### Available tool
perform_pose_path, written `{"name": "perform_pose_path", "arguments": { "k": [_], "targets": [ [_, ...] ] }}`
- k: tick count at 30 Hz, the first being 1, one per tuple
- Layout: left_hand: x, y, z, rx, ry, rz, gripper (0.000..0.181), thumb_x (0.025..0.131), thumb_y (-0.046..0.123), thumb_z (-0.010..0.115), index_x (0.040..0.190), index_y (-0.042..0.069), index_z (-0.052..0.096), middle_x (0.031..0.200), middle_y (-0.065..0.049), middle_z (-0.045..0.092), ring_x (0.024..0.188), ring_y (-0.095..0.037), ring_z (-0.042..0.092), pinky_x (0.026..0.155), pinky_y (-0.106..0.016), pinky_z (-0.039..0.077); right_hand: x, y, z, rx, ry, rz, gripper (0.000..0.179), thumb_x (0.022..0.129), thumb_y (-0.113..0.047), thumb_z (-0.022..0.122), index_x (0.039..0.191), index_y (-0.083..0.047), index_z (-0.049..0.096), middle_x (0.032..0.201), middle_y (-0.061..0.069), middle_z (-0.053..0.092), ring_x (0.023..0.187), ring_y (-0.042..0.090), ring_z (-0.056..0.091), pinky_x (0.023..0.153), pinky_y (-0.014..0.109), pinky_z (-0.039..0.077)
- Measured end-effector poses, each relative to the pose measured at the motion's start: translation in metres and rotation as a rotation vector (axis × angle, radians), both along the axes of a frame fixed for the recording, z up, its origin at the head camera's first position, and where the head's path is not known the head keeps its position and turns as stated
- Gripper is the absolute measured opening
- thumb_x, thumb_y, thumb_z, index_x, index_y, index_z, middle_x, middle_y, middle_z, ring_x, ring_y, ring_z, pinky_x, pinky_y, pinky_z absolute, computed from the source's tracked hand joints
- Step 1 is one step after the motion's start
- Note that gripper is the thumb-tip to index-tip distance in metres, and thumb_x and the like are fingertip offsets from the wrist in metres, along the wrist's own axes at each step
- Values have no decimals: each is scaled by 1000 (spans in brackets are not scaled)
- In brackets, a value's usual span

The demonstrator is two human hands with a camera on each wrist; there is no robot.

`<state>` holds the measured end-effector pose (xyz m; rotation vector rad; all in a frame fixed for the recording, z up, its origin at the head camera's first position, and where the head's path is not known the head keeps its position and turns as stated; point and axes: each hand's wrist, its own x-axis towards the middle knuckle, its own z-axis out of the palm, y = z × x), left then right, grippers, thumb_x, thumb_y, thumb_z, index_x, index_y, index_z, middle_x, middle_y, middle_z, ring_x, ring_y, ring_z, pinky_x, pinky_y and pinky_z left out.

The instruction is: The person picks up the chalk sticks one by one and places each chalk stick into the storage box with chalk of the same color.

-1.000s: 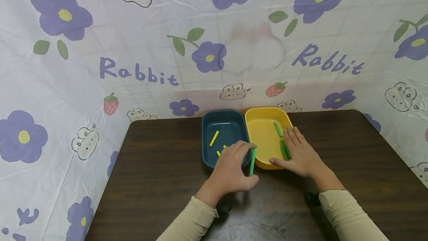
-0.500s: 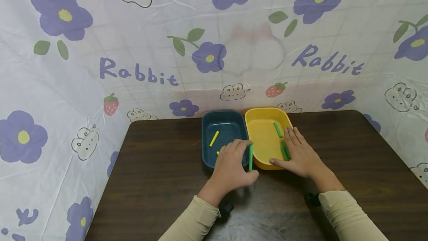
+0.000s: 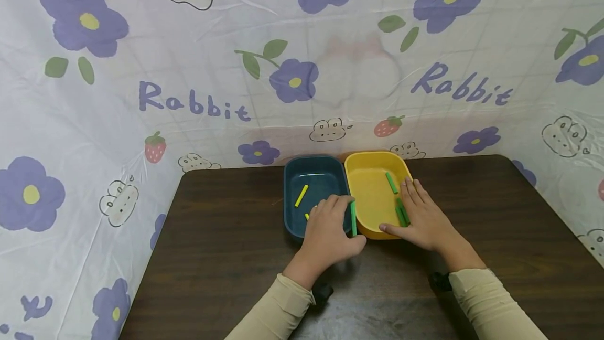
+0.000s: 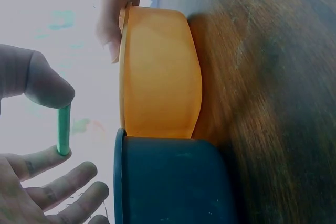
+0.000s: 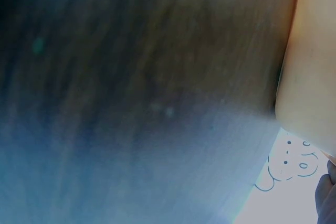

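My left hand (image 3: 329, 235) pinches a short green stick (image 3: 353, 219), chalk-like in shape, between thumb and index fingertip. In the head view it overlaps the near right part of the dark blue tray (image 3: 292, 172). The left wrist view shows the stick (image 4: 63, 129) end to end between the two fingertips, the other fingers loosely spread. My right hand (image 3: 424, 218) rests along the right rim of the yellow tray (image 3: 373, 182), fingers straight and thumb out over its near side. Several green sticks (image 3: 391, 183) lie in that tray, beside the right hand.
Yellow sticks (image 3: 301, 195) lie in the blue tray, partly hidden by my left hand. Both trays stand side by side near the back edge of the dark wooden table (image 3: 226, 235). A patterned cloth (image 3: 203, 41) hangs behind and at the sides.
My left hand has shifted slightly up and left with the green stick, now over the blue tray's near right corner. The right hand has stayed in place.
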<state>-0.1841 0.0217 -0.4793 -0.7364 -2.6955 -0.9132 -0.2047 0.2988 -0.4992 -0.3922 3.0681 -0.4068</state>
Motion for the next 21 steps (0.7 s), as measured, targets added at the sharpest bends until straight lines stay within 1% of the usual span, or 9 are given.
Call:
{"name": "perform_pose_path", "arguments": {
  "k": [3,9,21],
  "targets": [
    [0,2,1,-9,-24,7,74,80,42,79,146,15,59,135,-3,63,113,-23,58,97,-45,52,0,1,0,0,-2,2,123,93,-77,56,168,4,3,177,26,3,164,47,4,129,65,17],
    [-2,5,2,-7,-51,15,72,80,41,78,145,15,59,132,-3,62,111,-22,55,96,-46,52,0,1,0,10,5,8,122,93,-77,56,168,4,4,177,26,4,164,47,6,129,64,17],
    [-11,7,2,-51,-113,40,75,82,47,76,147,16,57,138,-6,60,116,-25,55,102,-46,50,0,1,-2,1,16,3,122,92,-77,57,168,5,6,177,27,6,164,47,7,129,65,19]
  ]
}}
